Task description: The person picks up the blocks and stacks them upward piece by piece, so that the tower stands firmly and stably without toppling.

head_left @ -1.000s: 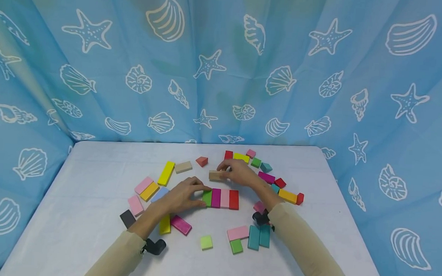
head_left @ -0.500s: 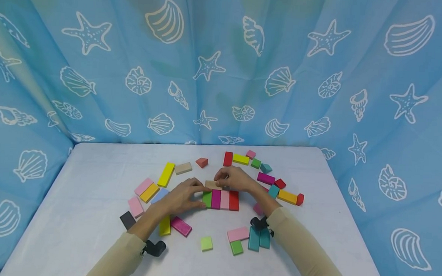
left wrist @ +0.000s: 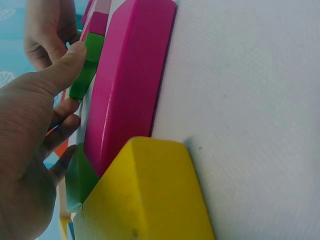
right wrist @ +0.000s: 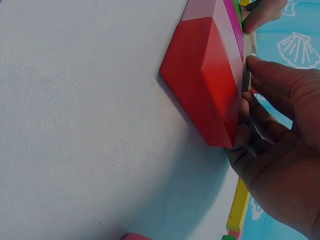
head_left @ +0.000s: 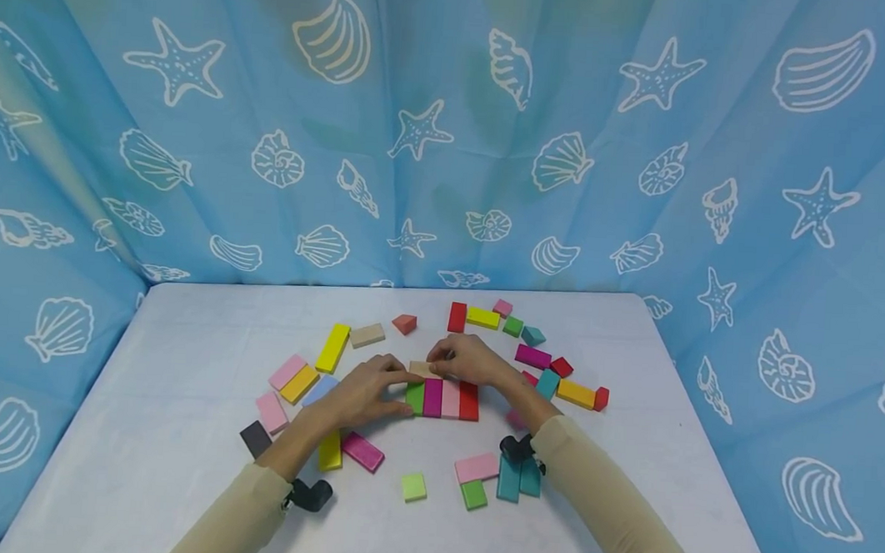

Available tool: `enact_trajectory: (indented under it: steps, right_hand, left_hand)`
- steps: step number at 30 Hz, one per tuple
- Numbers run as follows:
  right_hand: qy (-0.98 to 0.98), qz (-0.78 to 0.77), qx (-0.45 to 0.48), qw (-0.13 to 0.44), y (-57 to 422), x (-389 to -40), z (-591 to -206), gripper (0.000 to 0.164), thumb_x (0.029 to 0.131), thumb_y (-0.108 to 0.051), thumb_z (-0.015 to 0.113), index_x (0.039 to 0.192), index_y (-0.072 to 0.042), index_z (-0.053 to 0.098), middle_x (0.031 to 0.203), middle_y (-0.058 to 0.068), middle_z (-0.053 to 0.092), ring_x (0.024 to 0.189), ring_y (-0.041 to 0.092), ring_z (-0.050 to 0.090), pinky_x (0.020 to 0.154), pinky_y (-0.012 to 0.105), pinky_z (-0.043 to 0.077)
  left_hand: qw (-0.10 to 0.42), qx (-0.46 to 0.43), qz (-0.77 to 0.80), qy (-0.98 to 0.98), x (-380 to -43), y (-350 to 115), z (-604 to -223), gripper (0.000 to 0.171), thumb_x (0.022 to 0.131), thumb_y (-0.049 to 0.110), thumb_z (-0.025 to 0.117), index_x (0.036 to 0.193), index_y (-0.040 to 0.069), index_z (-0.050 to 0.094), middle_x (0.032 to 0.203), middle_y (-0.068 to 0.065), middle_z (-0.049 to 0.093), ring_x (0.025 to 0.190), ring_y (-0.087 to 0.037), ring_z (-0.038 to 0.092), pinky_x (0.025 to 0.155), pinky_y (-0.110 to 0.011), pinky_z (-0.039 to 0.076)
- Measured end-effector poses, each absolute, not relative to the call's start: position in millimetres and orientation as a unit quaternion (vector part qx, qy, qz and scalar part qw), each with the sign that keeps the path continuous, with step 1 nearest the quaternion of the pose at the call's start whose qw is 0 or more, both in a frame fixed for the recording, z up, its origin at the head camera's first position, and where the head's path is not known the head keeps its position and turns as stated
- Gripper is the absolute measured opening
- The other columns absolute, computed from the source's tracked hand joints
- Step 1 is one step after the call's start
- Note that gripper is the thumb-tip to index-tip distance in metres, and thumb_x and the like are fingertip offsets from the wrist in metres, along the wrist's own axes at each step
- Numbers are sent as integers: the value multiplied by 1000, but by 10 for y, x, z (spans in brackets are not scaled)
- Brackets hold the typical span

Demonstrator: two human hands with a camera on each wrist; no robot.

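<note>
In the head view, a green block (head_left: 415, 399), a magenta block (head_left: 432, 398), a light pink block (head_left: 450, 399) and a red block (head_left: 468, 401) lie side by side in a row. My left hand (head_left: 361, 389) pinches the green block, thumb at its near end and index finger at its far end. Along the row's far side lies a plain wooden block (head_left: 420, 368), which my right hand (head_left: 471, 359) pinches by its right part. The left wrist view shows my thumb on the green block (left wrist: 91, 62). In the right wrist view the fingers partly hide the wooden block.
Loose blocks surround the row: a yellow block (head_left: 333, 348) and another wooden block (head_left: 368, 335) back left, a second magenta block (head_left: 363, 452) front left, teal blocks (head_left: 509, 478) front right, an orange block (head_left: 576, 393) right. A shell-print curtain (head_left: 447, 185) stands behind the white table (head_left: 197, 364).
My right hand has brought the wooden block toward me and slightly left, up to the row's far side. The left hand stays at the green block.
</note>
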State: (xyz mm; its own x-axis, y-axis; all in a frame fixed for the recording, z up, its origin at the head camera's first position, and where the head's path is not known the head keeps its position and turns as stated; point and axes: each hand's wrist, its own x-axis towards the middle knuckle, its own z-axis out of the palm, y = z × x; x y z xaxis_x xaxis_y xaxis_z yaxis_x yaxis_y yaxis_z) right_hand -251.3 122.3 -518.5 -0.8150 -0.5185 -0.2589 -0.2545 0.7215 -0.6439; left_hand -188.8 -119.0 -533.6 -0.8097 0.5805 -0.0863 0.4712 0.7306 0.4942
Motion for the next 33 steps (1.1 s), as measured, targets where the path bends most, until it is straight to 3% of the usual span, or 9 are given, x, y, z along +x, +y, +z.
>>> enact_trajectory:
  steps: [20, 28, 33]
  right_hand:
    - [912, -281, -229, 190, 1276, -2487, -5177, 26, 92, -27, 74, 117, -21, 74, 111, -5, 66, 100, 12, 57, 88, 29, 54]
    - [923, -283, -209, 159, 1546, -2377, -5020, 31, 93, -29, 74, 123, -21, 69, 103, -5, 62, 93, 14, 57, 77, 26, 54]
    - [933, -274, -181, 147, 1843, -2353, -4955, 31, 91, -27, 76, 121, -20, 69, 105, -2, 64, 95, 17, 58, 79, 30, 55]
  left_hand:
    - [115, 285, 228, 924, -1873, -1188, -5314, 57, 86, 45, 79, 139, 37, 60, 129, 1, 57, 122, -19, 51, 107, -44, 45]
    - [116, 291, 227, 922, -1876, -1195, -5307, 57, 87, 47, 76, 140, 40, 58, 134, -1, 56, 127, -21, 49, 108, -47, 44]
    - [118, 289, 233, 921, -1871, -1202, -5323, 56, 87, 47, 76, 140, 40, 58, 135, 0, 55, 128, -21, 48, 107, -46, 45]
